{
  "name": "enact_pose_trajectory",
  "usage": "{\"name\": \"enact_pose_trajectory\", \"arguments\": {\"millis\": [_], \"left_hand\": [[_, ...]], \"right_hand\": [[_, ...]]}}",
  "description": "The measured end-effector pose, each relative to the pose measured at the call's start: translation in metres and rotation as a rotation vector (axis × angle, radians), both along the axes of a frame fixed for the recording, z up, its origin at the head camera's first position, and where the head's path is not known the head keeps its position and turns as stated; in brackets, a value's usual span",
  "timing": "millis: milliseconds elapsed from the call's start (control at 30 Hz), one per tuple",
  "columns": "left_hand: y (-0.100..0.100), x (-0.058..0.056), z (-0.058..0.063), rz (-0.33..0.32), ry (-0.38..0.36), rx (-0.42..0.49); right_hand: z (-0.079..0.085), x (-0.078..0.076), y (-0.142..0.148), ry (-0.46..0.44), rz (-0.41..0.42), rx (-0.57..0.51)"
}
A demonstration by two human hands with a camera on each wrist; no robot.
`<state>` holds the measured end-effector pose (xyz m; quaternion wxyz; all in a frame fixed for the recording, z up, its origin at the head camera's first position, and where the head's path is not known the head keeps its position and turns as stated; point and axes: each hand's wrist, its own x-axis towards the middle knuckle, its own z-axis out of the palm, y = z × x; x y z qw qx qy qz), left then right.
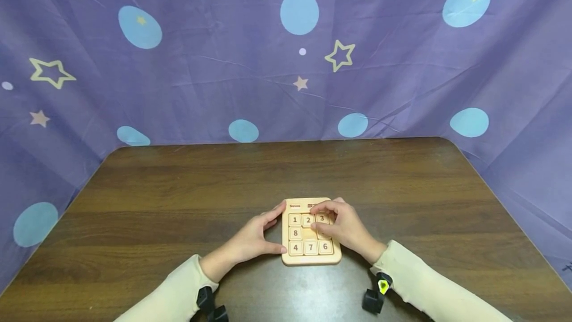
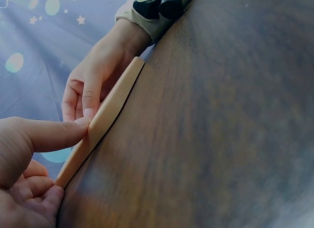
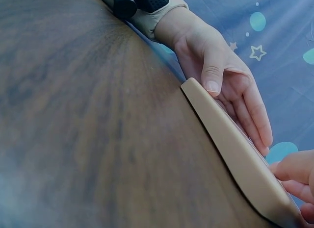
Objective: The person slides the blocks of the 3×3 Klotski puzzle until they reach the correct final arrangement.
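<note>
A wooden number sliding puzzle (image 1: pixel 311 261) lies flat on the table, with numbered square tiles set in its frame. Tiles 1, 2 and 3 form the top row; tile 8 (image 1: pixel 295 233) sits at middle left beside a gap (image 1: pixel 309 233), and 4, 7 and 6 fill the bottom row. My left hand (image 1: pixel 250 240) rests along the left side, straight thumb near the lower corner, fingers near the upper one. My right hand (image 1: pixel 346 222) reaches over the right side, bent forefinger and thumb pinching the number 2 tile (image 1: pixel 308 220). It partly covers tile 3 and hides the middle-right tile's number.
The dark wooden table (image 1: pixel 178 188) extends around the puzzle on every side. A purple curtain (image 1: pixel 201 63) with stars and blue spots hangs behind it. Black wrist cameras (image 1: pixel 374 298) are strapped over both pale sleeves (image 1: pixel 429 275).
</note>
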<state>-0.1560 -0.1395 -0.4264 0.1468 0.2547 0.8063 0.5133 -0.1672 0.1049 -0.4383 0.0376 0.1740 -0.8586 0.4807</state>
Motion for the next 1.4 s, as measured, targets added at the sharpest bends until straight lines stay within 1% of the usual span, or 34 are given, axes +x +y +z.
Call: {"name": "enact_pose_trajectory", "arguments": {"millis": [33, 500, 867, 1000, 1167, 1300, 1400], "left_hand": [[0.0002, -0.0001, 0.0005, 0.004, -0.008, 0.0], [0.0003, 0.0001, 0.0017, 0.003, -0.012, -0.005], [0.0003, -0.0004, 0.0022, -0.01, 0.008, -0.005], [0.0007, -0.0005, 0.0024, -0.01, 0.009, -0.003], [0.0012, -0.0006, 0.0026, -0.012, 0.015, 0.0], [0.0011, -0.0003, 0.0021, -0.008, 0.014, 0.004], [0.001, -0.0001, 0.0014, -0.003, 0.007, 0.004]], "right_hand": [[0.0003, 0.0, -0.0001, 0.001, 0.0, 0.0], [0.0007, 0.0, -0.002, -0.001, -0.005, -0.018], [0.0013, -0.0001, -0.002, 0.003, -0.006, -0.027], [0.0021, 0.0014, -0.0028, -0.011, -0.005, -0.054], [0.0021, 0.0051, -0.0042, -0.04, 0.017, -0.12], [0.0018, 0.0068, -0.0054, -0.027, 0.025, -0.149], [0.0016, 0.0085, -0.0069, -0.017, 0.028, -0.148]]}}
